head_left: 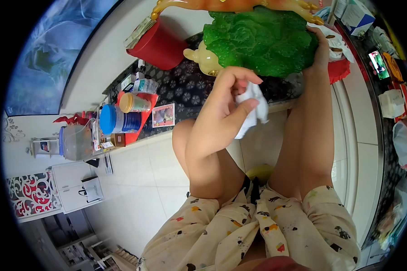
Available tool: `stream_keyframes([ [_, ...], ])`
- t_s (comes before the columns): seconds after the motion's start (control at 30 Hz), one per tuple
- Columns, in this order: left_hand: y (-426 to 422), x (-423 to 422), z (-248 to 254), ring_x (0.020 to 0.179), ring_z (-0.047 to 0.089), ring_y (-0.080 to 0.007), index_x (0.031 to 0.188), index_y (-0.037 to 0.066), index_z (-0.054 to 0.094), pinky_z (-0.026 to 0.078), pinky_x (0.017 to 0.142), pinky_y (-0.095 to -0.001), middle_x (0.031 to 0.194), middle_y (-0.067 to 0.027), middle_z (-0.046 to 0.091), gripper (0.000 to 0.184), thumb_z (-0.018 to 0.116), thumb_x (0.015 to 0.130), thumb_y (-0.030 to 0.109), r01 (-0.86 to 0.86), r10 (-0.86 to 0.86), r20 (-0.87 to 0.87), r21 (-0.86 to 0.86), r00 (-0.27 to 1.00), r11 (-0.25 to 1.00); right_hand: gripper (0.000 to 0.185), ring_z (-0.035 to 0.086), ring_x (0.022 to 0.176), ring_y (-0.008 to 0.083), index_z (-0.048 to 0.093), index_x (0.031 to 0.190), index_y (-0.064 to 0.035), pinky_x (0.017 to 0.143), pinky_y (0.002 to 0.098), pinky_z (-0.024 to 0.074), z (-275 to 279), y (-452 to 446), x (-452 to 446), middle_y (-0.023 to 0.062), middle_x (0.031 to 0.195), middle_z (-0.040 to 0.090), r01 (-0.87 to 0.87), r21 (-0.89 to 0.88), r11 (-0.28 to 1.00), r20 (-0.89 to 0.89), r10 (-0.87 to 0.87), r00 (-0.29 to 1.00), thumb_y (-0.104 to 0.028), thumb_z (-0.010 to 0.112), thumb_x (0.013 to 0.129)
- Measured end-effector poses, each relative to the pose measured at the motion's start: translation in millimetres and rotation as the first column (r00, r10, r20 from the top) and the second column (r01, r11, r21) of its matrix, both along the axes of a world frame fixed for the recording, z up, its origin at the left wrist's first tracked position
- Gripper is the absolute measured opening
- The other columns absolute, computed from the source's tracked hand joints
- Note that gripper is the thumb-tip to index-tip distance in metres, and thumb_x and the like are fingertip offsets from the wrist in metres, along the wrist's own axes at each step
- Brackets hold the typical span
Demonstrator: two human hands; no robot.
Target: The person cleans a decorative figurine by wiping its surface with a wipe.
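Note:
My left hand (233,97) is closed on a crumpled white tissue (252,110), thumb and fingers pinching it in front of the ornament. A glossy green cabbage ornament (262,43) stands on a dark flower-patterned counter (178,88). My right hand (320,49) grips the ornament's right edge, with some fingers hidden behind it. Left of the leaves, a rounded cream part (207,59) with a knob sticks out. Above the leaves lies a shiny amber piece (239,4), cut off by the top of the view.
A red bin (160,45) stands left of the ornament. Nearby are a blue-lidded jar (115,119), a jar with a tan lid (135,103) and a small picture card (163,115). On the right-hand counter lie a lit phone (378,64) and a box (357,18).

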State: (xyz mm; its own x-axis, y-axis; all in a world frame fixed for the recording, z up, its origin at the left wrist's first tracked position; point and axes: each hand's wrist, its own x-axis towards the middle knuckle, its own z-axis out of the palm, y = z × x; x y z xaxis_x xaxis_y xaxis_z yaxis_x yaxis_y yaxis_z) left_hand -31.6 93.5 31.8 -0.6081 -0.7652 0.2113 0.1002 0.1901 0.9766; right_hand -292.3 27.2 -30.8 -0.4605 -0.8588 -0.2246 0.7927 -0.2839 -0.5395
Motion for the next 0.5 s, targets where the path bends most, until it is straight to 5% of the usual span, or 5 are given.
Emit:
stream_keyframes([
  [0.07, 2, -2, -1, 0.097, 0.049, -0.0110, 0.124, 0.005, 0.052, 0.046, 0.087, -0.0232, 0.106, -0.0031, 0.043, 0.049, 0.069, 0.082, -0.014, 0.009, -0.008, 0.057, -0.009, 0.998, 1.000, 0.024, 0.070, 0.084, 0.0249, 0.068, 0.103, -0.0050, 0.078, 0.0376, 0.0582, -2, -1, -2, 0.0087, 0.096, 0.073, -0.009, -0.005, 1.000, 0.003, 0.010, 1.000, -0.023, 0.066, 0.087],
  [0.1, 7, -4, 0, 0.096, 0.055, -0.0133, 0.120, 0.003, 0.059, 0.049, 0.086, -0.0258, 0.114, -0.0065, 0.048, 0.046, 0.078, 0.079, -0.008, -0.130, 0.128, 0.112, 0.016, 0.985, 0.991, 0.024, 0.070, 0.084, 0.0250, 0.068, 0.103, -0.0049, 0.078, 0.0377, 0.0583, -3, -2, -2, 0.0089, 0.096, 0.073, -0.010, -0.010, 1.000, 0.005, 0.010, 1.000, -0.023, 0.066, 0.087],
  [0.2, 16, -7, 11, 0.107, 0.059, -0.0147, 0.121, 0.000, 0.064, 0.049, 0.091, -0.0287, 0.127, -0.0121, 0.053, 0.039, 0.074, 0.084, -0.008, -0.253, 0.321, 0.263, -0.262, 0.910, 0.931, 0.025, 0.071, 0.085, 0.0252, 0.068, 0.104, -0.0042, 0.079, 0.0377, 0.0584, -4, -1, -4, 0.0099, 0.096, 0.073, -0.011, -0.001, 1.000, -0.013, 0.011, 1.000, -0.022, 0.066, 0.087],
  [0.33, 16, 3, 17, 0.111, 0.060, -0.0171, 0.113, 0.000, 0.071, 0.049, 0.093, -0.0290, 0.134, -0.0134, 0.052, 0.029, 0.072, 0.085, -0.007, -0.233, 0.293, 0.300, -0.220, 0.908, 0.947, 0.026, 0.071, 0.085, 0.0255, 0.068, 0.105, -0.0029, 0.079, 0.0380, 0.0586, -2, 1, -2, 0.0110, 0.097, 0.073, -0.024, -0.019, 1.000, -0.015, 0.024, 1.000, -0.021, 0.066, 0.087],
  [0.5, 13, 4, 14, 0.095, 0.061, -0.0101, 0.107, 0.000, 0.066, 0.047, 0.086, -0.0247, 0.107, -0.0078, 0.068, 0.013, 0.064, 0.095, -0.003, -0.289, 0.297, 0.182, -0.068, 0.937, 0.955, 0.026, 0.071, 0.084, 0.0257, 0.068, 0.105, -0.0025, 0.079, 0.0381, 0.0587, -4, -1, -4, 0.0112, 0.097, 0.073, -0.031, -0.040, 0.999, -0.002, 0.031, 1.000, -0.021, 0.066, 0.087],
])
